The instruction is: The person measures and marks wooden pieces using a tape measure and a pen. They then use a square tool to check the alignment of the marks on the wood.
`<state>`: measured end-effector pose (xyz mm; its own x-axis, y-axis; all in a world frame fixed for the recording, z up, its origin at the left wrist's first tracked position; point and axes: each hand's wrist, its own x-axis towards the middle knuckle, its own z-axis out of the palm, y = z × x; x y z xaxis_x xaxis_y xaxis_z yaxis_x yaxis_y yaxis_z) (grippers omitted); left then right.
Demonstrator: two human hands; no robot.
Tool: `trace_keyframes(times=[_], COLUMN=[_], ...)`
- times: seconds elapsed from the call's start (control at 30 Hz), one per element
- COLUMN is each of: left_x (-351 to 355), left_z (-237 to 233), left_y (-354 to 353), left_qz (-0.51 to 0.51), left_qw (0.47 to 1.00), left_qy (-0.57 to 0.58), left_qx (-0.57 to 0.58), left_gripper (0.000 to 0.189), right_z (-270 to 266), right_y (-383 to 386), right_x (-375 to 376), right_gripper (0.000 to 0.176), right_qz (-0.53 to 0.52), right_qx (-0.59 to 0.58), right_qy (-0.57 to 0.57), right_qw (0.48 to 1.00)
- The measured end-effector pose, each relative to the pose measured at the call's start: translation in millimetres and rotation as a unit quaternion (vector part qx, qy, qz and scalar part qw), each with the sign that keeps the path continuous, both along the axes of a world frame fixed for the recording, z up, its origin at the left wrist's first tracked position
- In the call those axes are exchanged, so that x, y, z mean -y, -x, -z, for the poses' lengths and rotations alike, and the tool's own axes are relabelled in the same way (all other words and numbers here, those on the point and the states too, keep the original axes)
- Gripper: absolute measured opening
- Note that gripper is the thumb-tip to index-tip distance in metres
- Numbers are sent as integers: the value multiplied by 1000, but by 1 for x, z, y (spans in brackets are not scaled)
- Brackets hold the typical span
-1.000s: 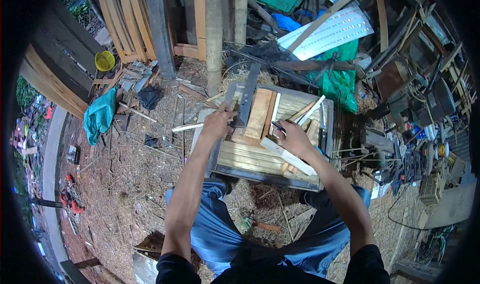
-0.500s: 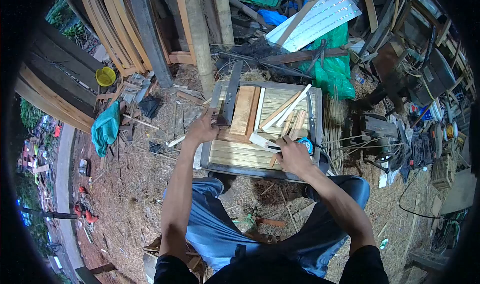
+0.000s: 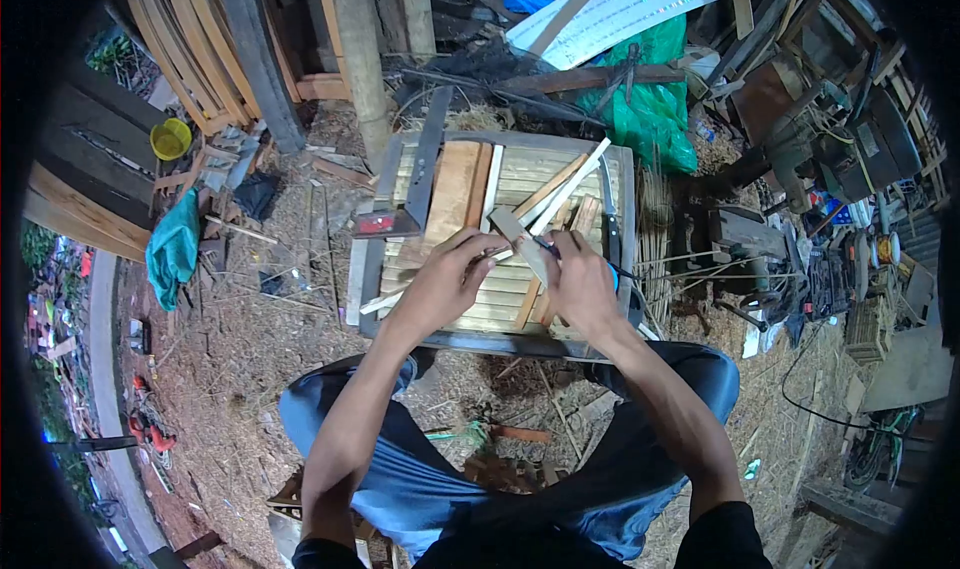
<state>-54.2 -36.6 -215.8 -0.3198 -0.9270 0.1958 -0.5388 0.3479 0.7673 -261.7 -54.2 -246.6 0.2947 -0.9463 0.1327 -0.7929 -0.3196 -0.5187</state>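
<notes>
My left hand (image 3: pixel 447 277) is closed, its fingertips pinched at the near end of a short pale wood piece (image 3: pixel 522 241); what lies between them is too small to name. My right hand (image 3: pixel 583 289) is closed around that wood piece, with a thin dark tool, perhaps a pen, by its fingers. Both hands are over the slatted board (image 3: pixel 487 316). Beyond my left hand lie a brown wood block (image 3: pixel 453 191) and a metal square (image 3: pixel 430 159) with a reddish handle. Pale strips (image 3: pixel 570 201) lie beyond my right hand, and a dark-handled knife (image 3: pixel 612 231) lies to the right.
A bamboo post (image 3: pixel 362 79) stands behind the board. Green plastic (image 3: pixel 655 119) and a white perforated panel (image 3: pixel 610 14) are at the back. Tools and scrap wood crowd the right side. A teal cloth (image 3: pixel 173 251) and a yellow bowl (image 3: pixel 171 140) are at the left.
My left hand has left the metal square and come in beside my right hand. The pale wood piece is now raised and turned between them. The view has shifted slightly.
</notes>
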Motion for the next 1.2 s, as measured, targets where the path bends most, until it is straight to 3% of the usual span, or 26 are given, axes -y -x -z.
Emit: trace_keyframes(times=[0.07,0.13,0.2,0.27,0.33,0.4,0.47,0.67,0.8,0.9,0.93,1.0,1.07,1.13,1.17,1.2], left_x=[2,2,2,-1,-5,-9,-12,-15,-8,-2,0,4,1,-5,-12,-18], left_z=[17,16,21,25,35,49,55,63,58,34,26,12,8,15,15,22], left_y=[4,10,13,17,25,34,42,49,46,49,49,48,42,37,37,37], left_qz=[-11,-24,1,0,33,35,50,44,15,-34,-33,26,38,22,50,100], left_qw=[999,996,997,995,991,990,998,998,998,968,969,935,938,933,912,948], left_qy=[-16,-67,-64,-96,-124,-124,-33,-54,26,-192,-191,-232,-226,-215,-246,-164], left_qx=[-35,-45,-52,-36,-36,-60,1,-2,57,-156,-154,-266,-261,-287,-323,-255], left_gripper=[19,21,22,24,24,24,23,21,18,24,24,29,30,42,58,70], right_z=[6,-7,-22,-25,-23,-21,-24,-21,-26,-36,-39,-44,-47,-44,-41,-28], right_y=[11,23,39,58,73,72,66,79,80,66,61,50,44,34,28,26], right_x=[4,5,5,4,2,0,-4,2,5,1,-1,-4,-8,-16,-23,-29], right_gripper=[25,24,28,37,40,49,54,58,61,63,63,60,58,57,55,58], right_qz=[3,20,27,11,-110,-123,-101,-100,-90,-110,-109,-139,-128,-134,-97,-74], right_qx=[108,87,-102,-124,-113,-147,-187,-98,-6,128,130,163,157,224,244,253], right_qy=[38,-12,-10,-53,-70,-99,-144,-98,-65,-74,-73,-118,-148,-175,-231,-211], right_qw=[993,996,994,991,985,976,966,985,994,983,983,970,968,949,937,941])
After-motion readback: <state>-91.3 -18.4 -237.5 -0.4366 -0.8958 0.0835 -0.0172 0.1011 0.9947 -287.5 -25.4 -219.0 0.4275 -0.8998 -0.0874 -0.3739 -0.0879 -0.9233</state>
